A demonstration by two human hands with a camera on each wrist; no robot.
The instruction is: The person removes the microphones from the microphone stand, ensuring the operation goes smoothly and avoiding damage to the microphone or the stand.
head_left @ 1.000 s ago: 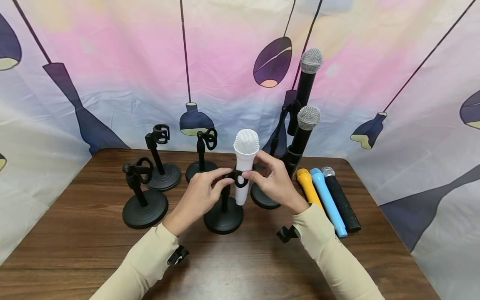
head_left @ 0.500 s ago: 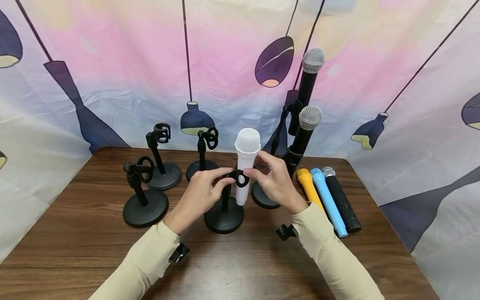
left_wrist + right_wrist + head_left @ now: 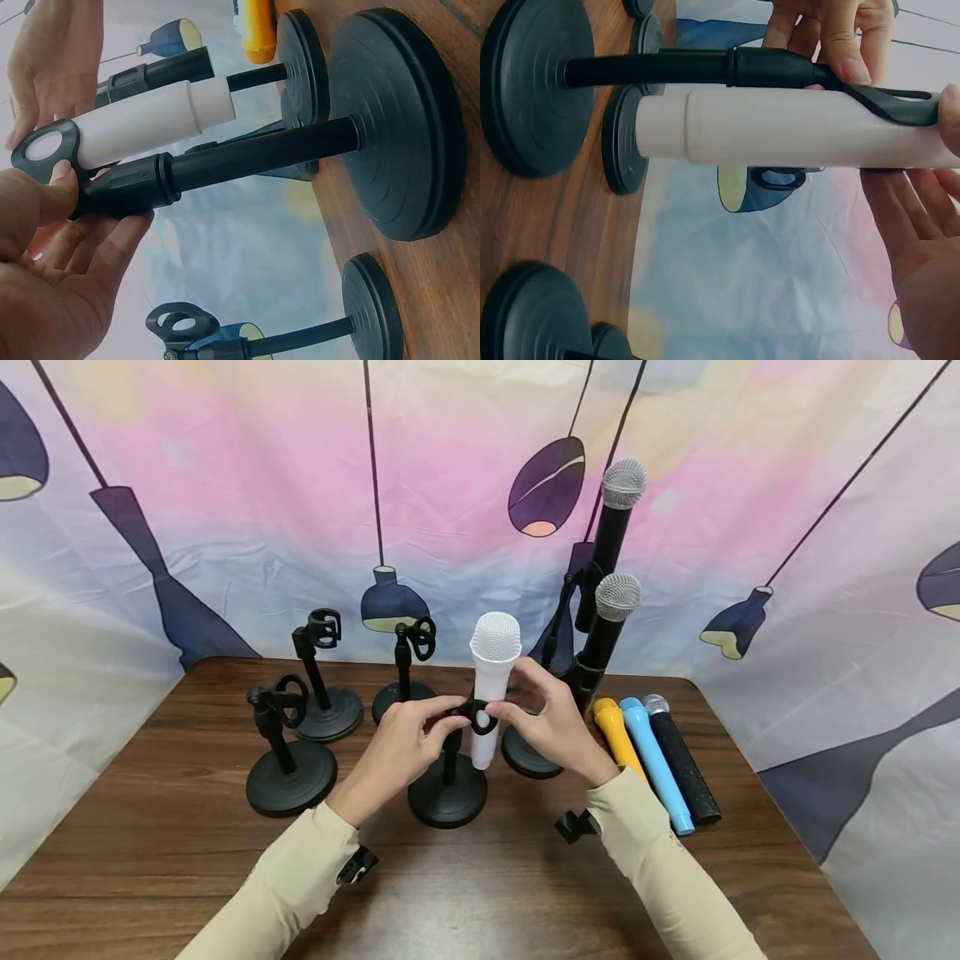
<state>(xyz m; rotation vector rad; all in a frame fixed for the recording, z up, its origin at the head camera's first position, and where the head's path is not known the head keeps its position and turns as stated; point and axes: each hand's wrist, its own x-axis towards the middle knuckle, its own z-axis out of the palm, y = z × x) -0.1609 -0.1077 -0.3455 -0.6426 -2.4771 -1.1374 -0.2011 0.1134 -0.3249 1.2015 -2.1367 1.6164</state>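
Note:
A white microphone [image 3: 495, 647] stands upright, head up, in the black clip [image 3: 900, 111] of a desk stand [image 3: 447, 797]. Its lower end hangs beside the stand's pole [image 3: 262, 157], above the round base. My left hand [image 3: 397, 752] pinches the joint where clip and pole meet, thumb on the clip's near side. My right hand [image 3: 551, 722] holds the microphone at the clip from the right, its thumb on the clip's edge and its fingers behind the white body [image 3: 780, 127]. The clip's loop lies around the body.
Three stands with vacant clips stand at left: a front one [image 3: 291, 777], a back one [image 3: 330, 710] and a middle one [image 3: 401, 689]. Behind my right hand, two silver-headed black microphones [image 3: 609, 539] tower. Yellow [image 3: 618, 731], blue [image 3: 660, 768] and black microphones [image 3: 682, 768] lie at right.
The white microphone sits very slightly higher against the clip than a second ago. Both hands keep their hold in nearly the same place.

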